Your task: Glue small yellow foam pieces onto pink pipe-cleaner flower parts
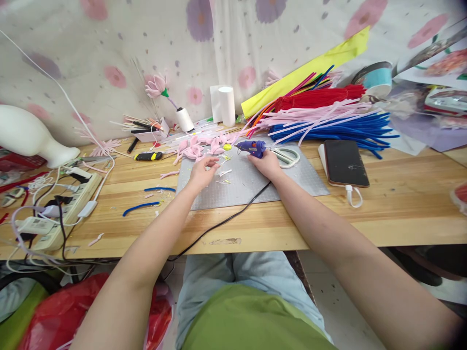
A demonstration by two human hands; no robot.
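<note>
My right hand [268, 165] is wrapped round the grip of a purple-blue hot glue gun [251, 148], whose nozzle points left over a grey cutting mat [251, 187]. Low over the mat's left part, my left hand [204, 172] has its fingers curved and a little apart, and I make out nothing between them. Beside its fingertips lie small white and yellow pieces [225, 172]. Pink pipe-cleaner petals [195, 149] are piled just beyond that hand. A small yellow round piece [227, 146] sits near the nozzle. Scissors with pale handles [292, 156] lie behind my right hand.
Bundles of blue [339, 129], pink and red pipe cleaners lie at the back right. A phone [346, 163] is on the right. The black cord [222, 222] crosses the table's front. A power strip [73, 209] stands left, near a yellow-black utility knife [148, 156].
</note>
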